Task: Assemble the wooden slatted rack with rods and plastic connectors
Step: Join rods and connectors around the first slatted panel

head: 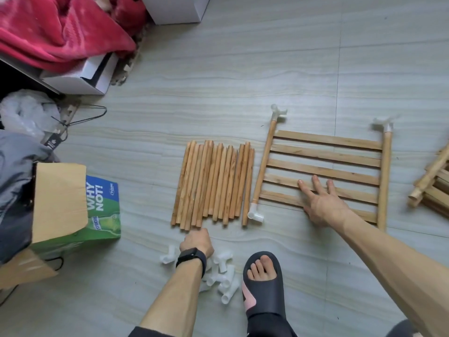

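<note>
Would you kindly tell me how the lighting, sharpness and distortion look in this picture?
Head view: soft, even light, faint shadows, no glare on the floor; head view: wide-angle bending curves the tile seams near the edges; head view: the plastic connector at the slatted panel's far right corner is smeared, while the loose rods are sharp.

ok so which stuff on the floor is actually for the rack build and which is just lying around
For the job: slatted panel; pile of loose rods; heap of white connectors; more wooden parts at the right edge.
Lying about: green carton; red blanket; wire hanger; white box; plastic bag.
</note>
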A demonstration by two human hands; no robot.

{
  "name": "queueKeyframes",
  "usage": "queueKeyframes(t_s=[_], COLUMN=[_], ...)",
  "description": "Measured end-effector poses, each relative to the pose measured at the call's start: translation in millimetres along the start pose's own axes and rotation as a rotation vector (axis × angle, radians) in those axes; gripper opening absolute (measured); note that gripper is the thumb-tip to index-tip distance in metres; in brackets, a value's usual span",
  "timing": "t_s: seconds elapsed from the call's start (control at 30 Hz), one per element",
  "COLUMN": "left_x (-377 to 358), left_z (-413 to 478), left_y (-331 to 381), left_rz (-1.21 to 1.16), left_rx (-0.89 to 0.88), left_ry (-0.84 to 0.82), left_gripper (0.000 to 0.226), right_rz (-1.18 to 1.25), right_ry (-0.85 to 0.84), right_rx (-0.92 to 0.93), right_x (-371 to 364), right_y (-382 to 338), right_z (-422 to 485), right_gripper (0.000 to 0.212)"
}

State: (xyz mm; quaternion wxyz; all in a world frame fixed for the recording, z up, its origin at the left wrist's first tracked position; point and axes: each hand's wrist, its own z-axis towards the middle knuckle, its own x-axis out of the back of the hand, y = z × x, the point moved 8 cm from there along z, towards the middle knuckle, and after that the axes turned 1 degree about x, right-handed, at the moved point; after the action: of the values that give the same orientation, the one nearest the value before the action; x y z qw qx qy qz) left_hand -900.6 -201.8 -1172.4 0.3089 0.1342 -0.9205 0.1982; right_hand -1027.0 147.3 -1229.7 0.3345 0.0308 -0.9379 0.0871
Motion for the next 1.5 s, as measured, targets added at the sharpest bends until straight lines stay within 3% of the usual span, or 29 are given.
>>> queueKeyframes(t_s=[0.1, 0.23, 0.3, 0.4, 0.57, 0.7, 0.83, 0.9, 1.07, 1.37, 1.5], left_x=[-8, 0, 19, 64, 128, 134, 115, 97, 45, 19, 22], left_z=[-6, -5, -3, -20, -72, -109, -130, -133, -124, -119, -114], left_y=[5, 7, 19, 68, 183, 263, 314, 327, 334, 334, 343], left_rz=[0.017, -0.062, -0.290, -0.723, -0.940, -0.903, -0.823, -0.812, -0.798, -0.686, -0.589], left_rx=[-0.064, -0.105, -0.153, -0.298, -0.585, -0.695, -0.765, -0.771, -0.676, -0.598, -0.685], left_ry=[0.079, 0.024, -0.044, -0.196, -0.223, -0.252, -0.279, -0.312, -0.374, -0.413, -0.283], left_gripper=[0.031, 0.021, 0.009, 0.023, 0.037, 0.034, 0.036, 0.036, 0.040, 0.044, 0.050], right_rz=[-0.007, -0.012, -0.015, 0.051, 0.530, 0.938, 1.262, 1.435, 1.740, 1.881, 1.861], right_ry=[0.001, -0.025, -0.021, 0.031, 0.080, 0.209, 0.490, 0.544, 0.448, 0.318, 0.330], right_rx=[0.014, 0.022, 0.041, 0.100, 0.169, 0.182, 0.041, -0.035, -0.211, -0.187, -0.220], right_x=[-1, 12, 27, 53, 80, 72, 43, 18, -39, -63, -68], right_y=[1, 1, 0, 3, 16, 39, 81, 95, 105, 103, 105], right_z=[-2, -9, -13, -34, -111, -167, -191, -187, -172, -163, -159], right_gripper=[0.079, 0.080, 0.072, 0.069, 0.064, 0.052, 0.030, 0.024, 0.020, 0.033, 0.029])
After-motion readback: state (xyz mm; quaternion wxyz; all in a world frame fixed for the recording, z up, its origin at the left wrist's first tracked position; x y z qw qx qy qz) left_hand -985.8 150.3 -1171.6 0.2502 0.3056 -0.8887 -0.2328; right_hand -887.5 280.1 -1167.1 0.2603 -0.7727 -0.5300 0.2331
